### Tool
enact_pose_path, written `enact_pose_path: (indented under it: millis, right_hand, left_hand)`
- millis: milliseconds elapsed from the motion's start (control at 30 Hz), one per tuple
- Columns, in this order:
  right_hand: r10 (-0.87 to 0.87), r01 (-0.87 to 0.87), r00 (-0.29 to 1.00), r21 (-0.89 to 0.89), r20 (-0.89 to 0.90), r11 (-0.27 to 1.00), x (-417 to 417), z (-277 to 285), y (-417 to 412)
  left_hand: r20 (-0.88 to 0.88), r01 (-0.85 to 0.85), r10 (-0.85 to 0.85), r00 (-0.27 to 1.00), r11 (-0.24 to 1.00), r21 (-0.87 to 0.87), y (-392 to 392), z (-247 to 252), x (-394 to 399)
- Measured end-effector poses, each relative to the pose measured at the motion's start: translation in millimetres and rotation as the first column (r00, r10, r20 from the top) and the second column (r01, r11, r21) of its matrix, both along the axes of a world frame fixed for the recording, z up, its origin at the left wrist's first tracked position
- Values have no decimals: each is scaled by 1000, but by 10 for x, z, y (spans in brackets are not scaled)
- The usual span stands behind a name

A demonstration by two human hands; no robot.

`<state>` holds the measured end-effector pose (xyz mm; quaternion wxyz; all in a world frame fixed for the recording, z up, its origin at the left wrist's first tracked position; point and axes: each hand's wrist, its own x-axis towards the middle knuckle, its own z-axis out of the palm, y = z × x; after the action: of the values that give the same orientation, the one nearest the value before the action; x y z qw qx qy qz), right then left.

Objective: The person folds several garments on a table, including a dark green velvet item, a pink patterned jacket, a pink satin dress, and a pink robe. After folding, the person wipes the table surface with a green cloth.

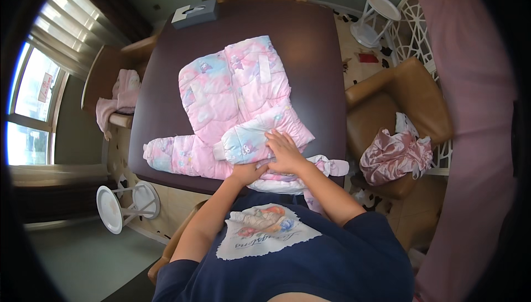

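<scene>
A pink and pale blue quilted child's padded jacket (pixel 215 94) lies spread on the dark brown tabletop (pixel 307 53). One sleeve (pixel 172 155) stretches out to the left; the other sleeve (pixel 249 138) is folded across the body, its cuff pointing left. My right hand (pixel 284 153) rests on the folded sleeve with its fingers apart. Beside it, at the jacket's near edge, is my left hand (pixel 248 173), its fingers partly hidden by the cloth. The hood (pixel 278 186), with a white lining, hangs at the table's near edge against my shirt.
A grey tissue box (pixel 195 14) stands at the table's far left corner. Tan armchairs surround the table; the right one (pixel 398 94) holds a shiny pink garment (pixel 394 157), the left one (pixel 103 70) a fluffy pink garment (pixel 126 90). White stools (pixel 375 20) stand on the floor.
</scene>
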<state>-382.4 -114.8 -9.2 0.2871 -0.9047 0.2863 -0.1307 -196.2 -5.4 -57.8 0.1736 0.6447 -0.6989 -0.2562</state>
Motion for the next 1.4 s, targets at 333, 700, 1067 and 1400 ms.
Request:
enact_pose_path:
  millis: [333,700,1067,1400]
  right_hand:
    - [-185,169,979,-155,-90,973,563,-174,-136]
    - [-189,149,962,-198,-199,969,628,-248,-94]
    - [-89,50,985,-242,-151,969,906,-364,423]
    - [-113,81,988,-268,-109,960,932,-410,444]
  left_hand:
    - [-191,-86,99,977,993,76,143,438,155]
    - [-560,-882,775,-293,8,472,1300,-50,1241]
    - [-693,-631,164,-702,310,711,861,114,1957]
    - [-447,-772,632,633,554,-310,153,815,680]
